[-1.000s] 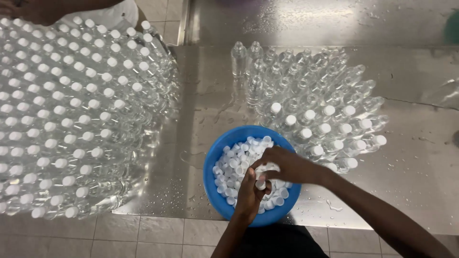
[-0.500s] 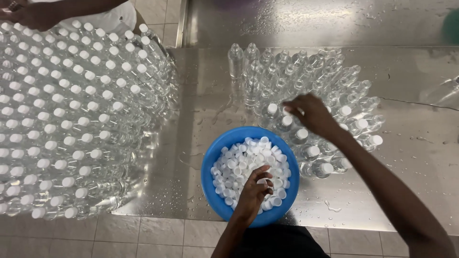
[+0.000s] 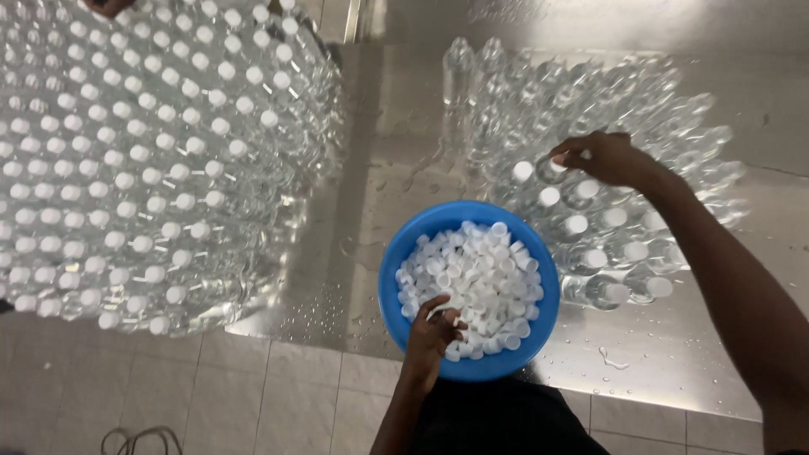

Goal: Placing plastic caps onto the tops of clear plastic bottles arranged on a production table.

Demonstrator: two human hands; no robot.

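A blue bowl full of white bottle caps sits at the near edge of a steel table. My left hand rests in the bowl's near side, fingers curled on the caps. My right hand reaches over a cluster of clear plastic bottles on the right and pinches a white cap above an uncapped bottle. Several bottles near that hand wear white caps; the ones behind it stand uncapped.
A large block of capped clear bottles fills the left side. The wet steel table shows between the two groups. Another person's hand is at the top left edge. Tiled floor and a cable lie below.
My right hand left the bowl, moved up and right over the bottle cluster with a cap, then shifted slightly left. My left hand stayed in the bowl.
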